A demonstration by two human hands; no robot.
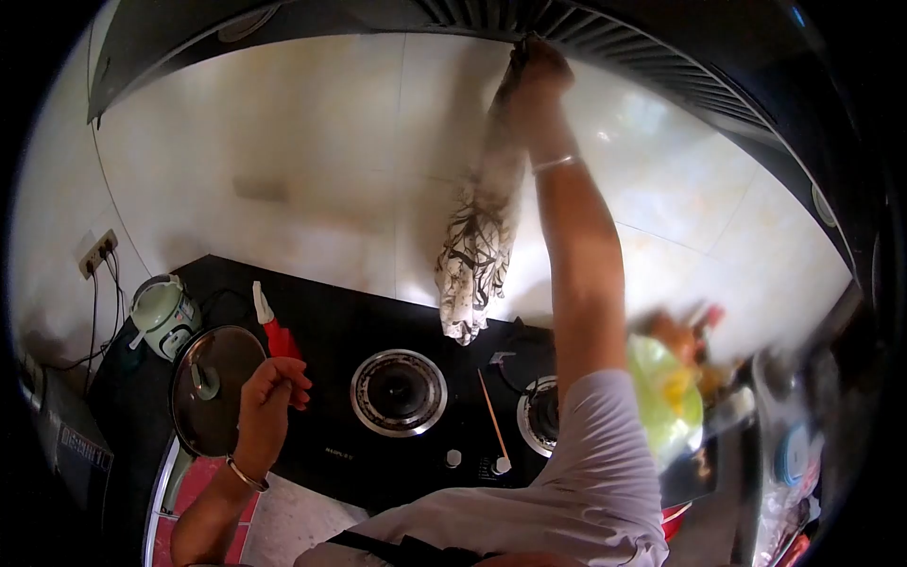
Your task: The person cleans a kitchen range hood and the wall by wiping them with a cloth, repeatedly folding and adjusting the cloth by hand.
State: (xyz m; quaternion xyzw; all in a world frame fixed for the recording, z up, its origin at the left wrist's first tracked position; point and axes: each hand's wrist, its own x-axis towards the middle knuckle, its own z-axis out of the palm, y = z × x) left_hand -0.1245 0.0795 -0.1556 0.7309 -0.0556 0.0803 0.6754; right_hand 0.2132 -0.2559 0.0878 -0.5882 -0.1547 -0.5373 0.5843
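My right hand (543,71) is raised high against the tiled wall, right under the range hood (624,42). Its fingers are closed on a white cloth with a dark pattern (477,255), which hangs down along the wall to the back edge of the stove. Low on the left, my left hand (269,402) hovers with fingers curled in and nothing visible in them. Close beside it are a glass pot lid (203,406) and a red object with a white tip (274,326).
The black gas stove (331,416) has a left burner (399,392) and a partly hidden right burner (539,416). A thin wooden stick (493,416) lies between them. A green rice cooker (165,317) stands left, under a wall socket (99,250). A green-yellow plastic bag (666,397) sits right.
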